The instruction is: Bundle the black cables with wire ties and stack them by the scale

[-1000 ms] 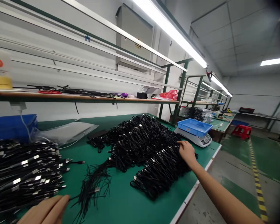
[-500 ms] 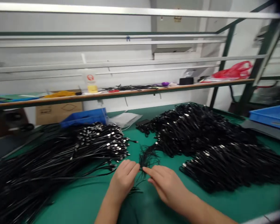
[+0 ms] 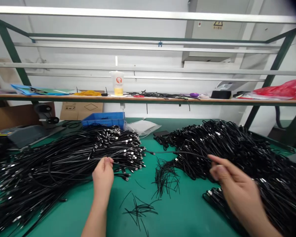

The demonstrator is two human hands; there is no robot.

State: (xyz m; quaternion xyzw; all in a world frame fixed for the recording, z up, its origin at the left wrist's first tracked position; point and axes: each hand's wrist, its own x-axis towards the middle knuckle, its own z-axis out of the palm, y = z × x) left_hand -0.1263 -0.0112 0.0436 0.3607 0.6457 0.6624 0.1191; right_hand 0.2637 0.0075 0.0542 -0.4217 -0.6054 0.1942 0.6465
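Observation:
My left hand [image 3: 103,172] is closed in a pinch at the right part of a pile of loose black cables [image 3: 71,158]. A black cable runs out from its fingertips. My right hand [image 3: 236,187] is raised at the right, thumb and index finger together on the end of a thin black cable [image 3: 189,152]. That cable stretches leftward across the mat toward the loose pile. Between my hands lie a bunch of thin black ties [image 3: 165,177] and a smaller scatter of ties [image 3: 140,209].
Bundled black cables [image 3: 212,141] are heaped at the right on the green mat [image 3: 187,214]. At the back stand a blue bin [image 3: 103,119] and a white plastic bag [image 3: 143,126]. A shelf [image 3: 158,99] crosses above, holding a cup [image 3: 118,84] and a red bag [image 3: 283,89].
My hands were close together at the bunch of ties. They have moved apart, the left toward the loose cables and the right outward with a cable. The view has turned left.

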